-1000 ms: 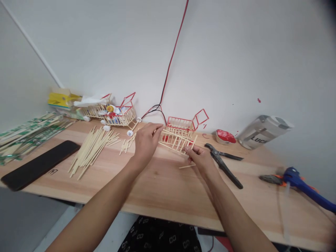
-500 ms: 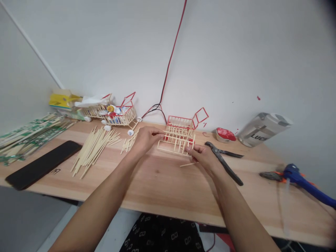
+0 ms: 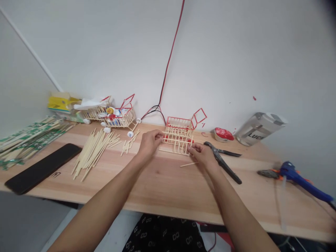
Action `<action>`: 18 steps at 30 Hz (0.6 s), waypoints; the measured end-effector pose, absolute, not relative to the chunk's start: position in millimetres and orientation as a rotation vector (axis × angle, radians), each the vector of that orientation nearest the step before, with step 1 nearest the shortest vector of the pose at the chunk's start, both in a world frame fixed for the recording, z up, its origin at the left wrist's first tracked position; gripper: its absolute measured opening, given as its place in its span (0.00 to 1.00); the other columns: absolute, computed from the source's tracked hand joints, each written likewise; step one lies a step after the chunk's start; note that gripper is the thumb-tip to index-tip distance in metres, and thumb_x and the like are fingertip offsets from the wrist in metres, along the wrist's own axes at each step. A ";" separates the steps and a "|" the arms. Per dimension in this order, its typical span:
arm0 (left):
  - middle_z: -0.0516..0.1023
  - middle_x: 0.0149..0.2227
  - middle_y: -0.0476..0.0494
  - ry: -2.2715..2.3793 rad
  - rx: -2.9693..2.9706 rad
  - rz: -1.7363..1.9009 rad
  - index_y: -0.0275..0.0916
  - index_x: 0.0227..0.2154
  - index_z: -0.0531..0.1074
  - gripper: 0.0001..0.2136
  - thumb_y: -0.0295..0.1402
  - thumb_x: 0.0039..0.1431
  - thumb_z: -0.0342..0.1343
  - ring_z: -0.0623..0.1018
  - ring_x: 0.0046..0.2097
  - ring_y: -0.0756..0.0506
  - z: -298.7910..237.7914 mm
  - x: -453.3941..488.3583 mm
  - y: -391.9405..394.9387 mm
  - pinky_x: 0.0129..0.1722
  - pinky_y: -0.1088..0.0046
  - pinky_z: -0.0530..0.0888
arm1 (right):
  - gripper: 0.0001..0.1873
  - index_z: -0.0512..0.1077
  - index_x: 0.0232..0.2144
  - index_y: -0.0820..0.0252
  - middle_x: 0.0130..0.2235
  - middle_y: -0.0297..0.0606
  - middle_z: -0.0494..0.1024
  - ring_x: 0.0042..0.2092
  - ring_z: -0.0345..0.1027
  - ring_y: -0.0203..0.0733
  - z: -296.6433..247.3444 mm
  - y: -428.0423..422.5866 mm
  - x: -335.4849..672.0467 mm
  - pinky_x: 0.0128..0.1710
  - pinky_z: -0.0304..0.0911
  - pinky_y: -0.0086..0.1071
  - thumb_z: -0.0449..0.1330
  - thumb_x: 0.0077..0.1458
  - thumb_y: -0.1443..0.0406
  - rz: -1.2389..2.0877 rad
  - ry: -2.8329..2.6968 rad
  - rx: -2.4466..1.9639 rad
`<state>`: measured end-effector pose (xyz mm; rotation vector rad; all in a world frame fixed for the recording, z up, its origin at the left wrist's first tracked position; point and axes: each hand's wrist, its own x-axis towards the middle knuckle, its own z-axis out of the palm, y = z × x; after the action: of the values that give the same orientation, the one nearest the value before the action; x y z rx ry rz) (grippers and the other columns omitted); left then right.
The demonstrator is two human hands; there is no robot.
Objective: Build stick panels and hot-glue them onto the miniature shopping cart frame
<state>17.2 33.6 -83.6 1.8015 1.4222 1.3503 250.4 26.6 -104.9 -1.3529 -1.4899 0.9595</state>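
A small open frame of pale wooden sticks [image 3: 175,153] is held between my hands near the middle of the table. My left hand [image 3: 151,142] pinches its left end with thumb and fingertips. At the right end, my right hand [image 3: 201,154] grips the frame's corner, fingers closed. Right behind it stands a miniature stick shopping cart [image 3: 180,122] with red-painted rims and a raised red handle, partly hidden by the frame. A single loose stick [image 3: 188,164] lies on the wood beside my right hand.
Left lie loose sticks [image 3: 90,154], short stick pieces [image 3: 128,145], a black slab [image 3: 43,168] and packaged sticks [image 3: 31,140]. Another cart [image 3: 122,117] holds bottle caps. Right are black-handled pliers [image 3: 223,162], a red paint tub [image 3: 223,134], a tilted container [image 3: 261,129] and a blue glue gun [image 3: 296,176].
My left hand's fingers have curled in closer at the frame's left end, and the right hand has shifted slightly along its corner. The view has moved a little.
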 end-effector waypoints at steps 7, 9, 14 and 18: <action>0.78 0.30 0.46 1.489 1.617 1.388 0.35 0.32 0.74 0.09 0.24 0.44 0.59 0.77 0.34 0.48 -91.6 9.4 47.6 0.35 0.74 0.72 | 0.22 0.72 0.30 0.63 0.26 0.40 0.78 0.26 0.69 0.37 -117.4 36.9 245.5 0.30 0.63 0.31 0.63 0.43 0.49 0.880 -1.445 -1.334; 0.78 0.30 0.46 1.500 1.569 1.398 0.35 0.32 0.73 0.10 0.23 0.43 0.57 0.77 0.33 0.49 -94.4 8.4 50.9 0.35 0.74 0.72 | 0.20 0.71 0.29 0.62 0.27 0.40 0.78 0.26 0.70 0.38 -117.2 37.2 242.7 0.30 0.63 0.31 0.62 0.45 0.50 0.830 -1.469 -1.363; 0.76 0.27 0.48 1.489 1.513 1.425 0.35 0.29 0.73 0.09 0.22 0.41 0.56 0.76 0.30 0.50 -97.6 8.6 53.9 0.34 0.75 0.72 | 0.15 0.72 0.28 0.61 0.27 0.40 0.79 0.28 0.73 0.41 -114.7 36.7 237.4 0.33 0.64 0.32 0.60 0.47 0.54 0.746 -1.494 -1.403; 0.76 0.27 0.48 1.521 1.503 1.403 0.35 0.29 0.74 0.09 0.23 0.41 0.56 0.75 0.30 0.51 -100.6 7.5 55.9 0.32 0.76 0.72 | 0.12 0.73 0.26 0.61 0.24 0.38 0.78 0.28 0.73 0.42 -113.1 36.9 236.4 0.35 0.64 0.33 0.59 0.47 0.57 0.689 -1.501 -1.432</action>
<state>7.5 55.9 -100.6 1.5026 1.5207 1.4027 236.4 36.9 -113.1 -1.4322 -1.5013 0.6894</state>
